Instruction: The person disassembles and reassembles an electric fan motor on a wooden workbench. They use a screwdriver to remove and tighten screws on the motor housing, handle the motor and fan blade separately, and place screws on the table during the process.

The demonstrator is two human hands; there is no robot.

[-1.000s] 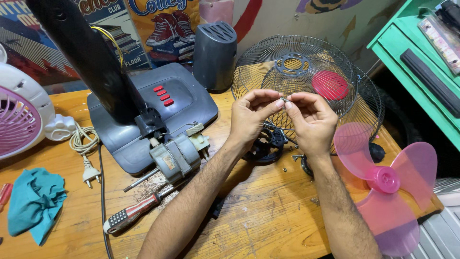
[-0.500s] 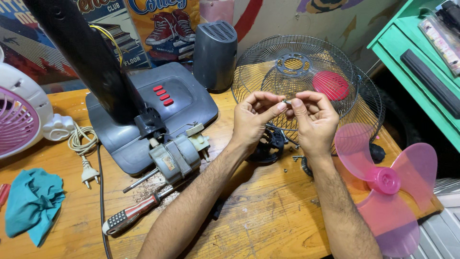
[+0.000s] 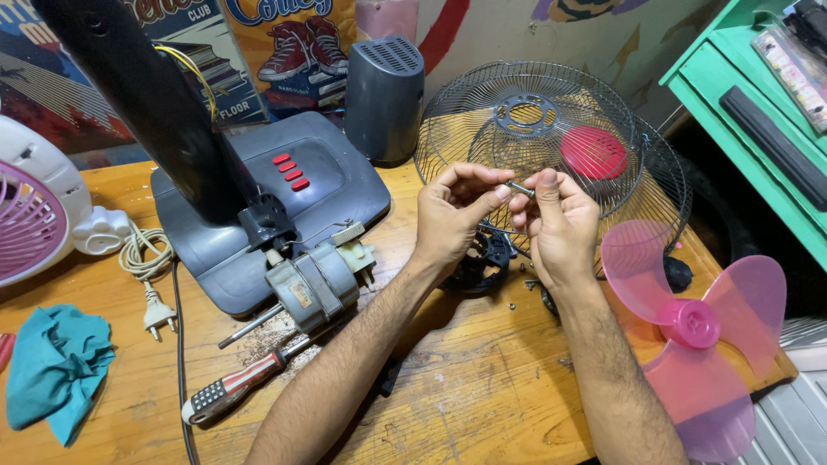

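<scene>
Two hands: left hand (image 3: 457, 215) and right hand (image 3: 560, 224) both pinch one small metal part (image 3: 520, 187).
Part's place: up in the air, over the tabletop (image 3: 465, 405), near its far edge.
Behind: wire fan cage (image 3: 482, 112).
Right edge: pink fan blade (image 3: 689, 323).
Left of hands: fan motor (image 3: 314, 284), screwdriver (image 3: 237, 387).

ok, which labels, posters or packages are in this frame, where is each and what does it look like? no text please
Poster: on the wall behind the grey fan base, upright, blue and yellow, with drawn red sneakers.
Second poster: wall at far left, partly hidden by the black fan column, dark with blue and red stripes.
Motor label: small pale sticker on the grey motor, centre of the wooden bench.
Flat packet: on the green shelf, upper right, long, pale, print blurred.
</scene>
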